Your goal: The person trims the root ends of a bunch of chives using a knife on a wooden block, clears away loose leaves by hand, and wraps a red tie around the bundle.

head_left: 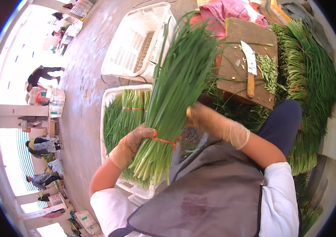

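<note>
My gloved left hand [139, 136] grips a large bunch of green garlic chives [175, 89] near its red tie [165, 140]. The pale cut stems point towards me and the leaves fan out away from me. My right hand [203, 118], also gloved, is blurred at the bunch's right side; whether it touches the leaves I cannot tell. Below and left of the bunch, a white plastic crate [117, 90] holds more tied chives [123, 114]. Right of the leaf tips, a knife with a wooden handle [250, 68] lies on a wooden board [233, 71] among chopped stem ends [267, 71].
Another white plastic crate [116, 60] stands beyond the filled one. Tied chives [316, 62] are stacked along the right, past my bent knee [283, 121]. Pink cloth [230, 11] lies behind the board. Across the concrete floor [79, 86], several people work beside crates.
</note>
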